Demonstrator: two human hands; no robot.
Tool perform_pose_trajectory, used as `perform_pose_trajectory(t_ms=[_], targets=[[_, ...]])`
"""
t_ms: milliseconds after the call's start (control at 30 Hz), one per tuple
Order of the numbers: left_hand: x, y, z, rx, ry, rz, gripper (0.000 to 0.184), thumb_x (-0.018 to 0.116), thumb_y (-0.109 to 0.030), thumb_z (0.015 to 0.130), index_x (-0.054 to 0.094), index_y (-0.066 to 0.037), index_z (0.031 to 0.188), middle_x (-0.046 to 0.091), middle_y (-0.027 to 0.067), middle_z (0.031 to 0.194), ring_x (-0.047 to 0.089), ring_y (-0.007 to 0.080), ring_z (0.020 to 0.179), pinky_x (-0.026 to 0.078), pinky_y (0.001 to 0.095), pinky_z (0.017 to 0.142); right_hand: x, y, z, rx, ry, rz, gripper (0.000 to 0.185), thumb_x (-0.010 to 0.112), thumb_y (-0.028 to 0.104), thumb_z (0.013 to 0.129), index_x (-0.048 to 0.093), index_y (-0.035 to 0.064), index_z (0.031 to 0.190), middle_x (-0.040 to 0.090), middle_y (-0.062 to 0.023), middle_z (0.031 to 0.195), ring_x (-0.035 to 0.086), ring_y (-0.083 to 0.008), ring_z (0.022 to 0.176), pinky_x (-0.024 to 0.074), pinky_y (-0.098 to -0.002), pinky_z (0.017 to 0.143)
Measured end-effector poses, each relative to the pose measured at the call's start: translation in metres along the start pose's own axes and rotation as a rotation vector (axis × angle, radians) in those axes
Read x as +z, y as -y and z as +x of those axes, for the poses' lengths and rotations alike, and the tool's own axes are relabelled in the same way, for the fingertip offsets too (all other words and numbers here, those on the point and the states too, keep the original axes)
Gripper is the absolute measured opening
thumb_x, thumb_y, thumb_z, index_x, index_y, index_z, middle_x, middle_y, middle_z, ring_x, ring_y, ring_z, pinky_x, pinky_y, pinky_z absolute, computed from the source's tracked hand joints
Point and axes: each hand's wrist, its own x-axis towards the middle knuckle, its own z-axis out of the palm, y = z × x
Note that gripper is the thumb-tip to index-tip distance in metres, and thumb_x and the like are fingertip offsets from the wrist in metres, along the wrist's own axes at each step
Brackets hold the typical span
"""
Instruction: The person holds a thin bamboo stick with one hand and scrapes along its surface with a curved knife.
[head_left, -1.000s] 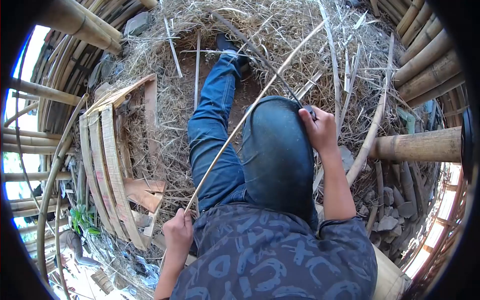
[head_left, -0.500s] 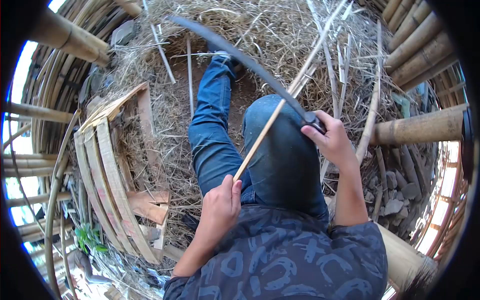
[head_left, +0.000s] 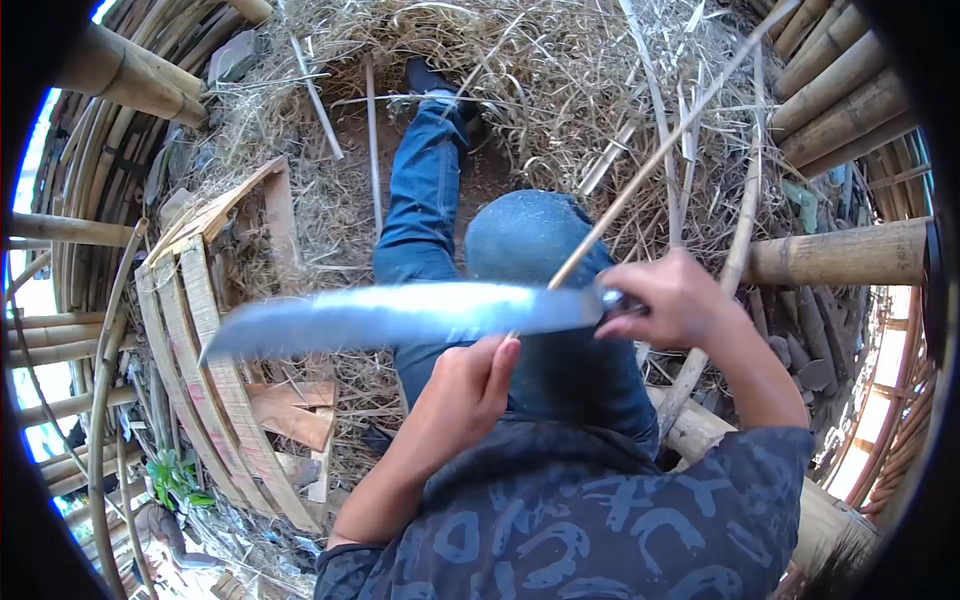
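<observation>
My right hand (head_left: pixel 672 298) is closed round the dark handle of a machete (head_left: pixel 400 316). Its broad, shiny blade points left across my lap, slightly blurred. My left hand (head_left: pixel 462 398) grips the near end of a long, thin bamboo strip (head_left: pixel 655 160), thumb on top. From there the strip slants up and right past my raised knee (head_left: pixel 530 235). The blade passes over the strip just beyond my left thumb; whether they touch, I cannot tell.
A slatted wooden crate (head_left: pixel 205 300) stands at the left. Dry straw (head_left: pixel 560 70) and loose bamboo strips cover the ground ahead. Thick bamboo poles (head_left: pixel 840 252) jut in from the right, with broken stones (head_left: pixel 815 370) beneath. Bamboo walls surround me.
The machete has swung from pointing up and left to lying nearly level, closer to my left hand. My right hand has dropped slightly; the strip's far end has tilted right.
</observation>
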Motion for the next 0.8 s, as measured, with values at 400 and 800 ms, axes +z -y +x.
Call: perform_pose_trajectory(t_ms=[400,800], targets=[[0.022,0.01,0.018,-0.025,-0.119,-0.031,0.039,0.04,-0.028,0.104,0.047,0.004,0.082,0.036,0.0184,0.057,0.034,0.0234,0.05,0.032,0.04,0.052,0.018,-0.023,-0.005,0.098,-0.039,-0.016,0.046,0.069,0.054,0.079,0.063,0.0092,0.089,0.064,-0.0096,0.064,0.065,-0.0296,0.06,0.0497,-0.0367,0.053],[0.022,0.015,-0.009,-0.069,-0.223,0.168,0.028,0.041,-0.02,0.102,0.046,0.001,0.084,0.046,0.0259,0.058,0.05,0.0487,0.059,0.033,0.0514,0.051,0.017,-0.036,-0.009,0.075,-0.14,-0.075,0.049,0.07,0.054,0.077,0.064,0.007,0.089,0.065,-0.0127,0.068,0.066,-0.0315,0.064,0.0507,-0.0375,0.056]])
